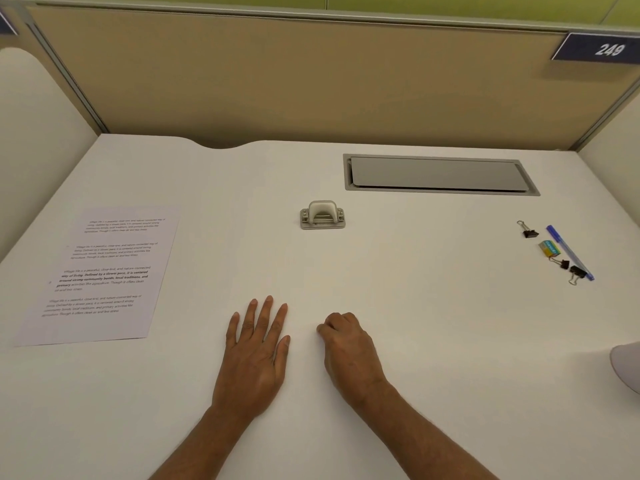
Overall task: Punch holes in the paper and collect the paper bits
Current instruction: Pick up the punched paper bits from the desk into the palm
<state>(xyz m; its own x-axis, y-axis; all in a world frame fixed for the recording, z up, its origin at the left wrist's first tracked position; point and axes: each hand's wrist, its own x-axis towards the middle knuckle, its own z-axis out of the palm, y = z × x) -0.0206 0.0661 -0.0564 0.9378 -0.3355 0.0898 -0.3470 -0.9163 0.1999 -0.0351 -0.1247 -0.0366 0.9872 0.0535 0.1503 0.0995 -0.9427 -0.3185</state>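
Note:
A printed sheet of paper [100, 275] lies flat on the white desk [415, 306] at the left. A small grey hole punch [322, 215] stands in the middle of the desk, beyond both hands. My left hand [256, 351] rests palm down on the desk with straight fingers, holding nothing. Just to its right, my right hand [348, 348] rests on the desk with its fingers curled under, and nothing shows inside it. Both hands are well short of the punch and to the right of the paper.
A grey cable-tray lid [440, 174] is set into the desk at the back right. At the right lie three black binder clips [530, 232], a small coloured box [550, 248] and a blue pen [569, 252]. Tan partition walls [311, 81] enclose the desk. A pale object [627, 365] pokes in at the right edge.

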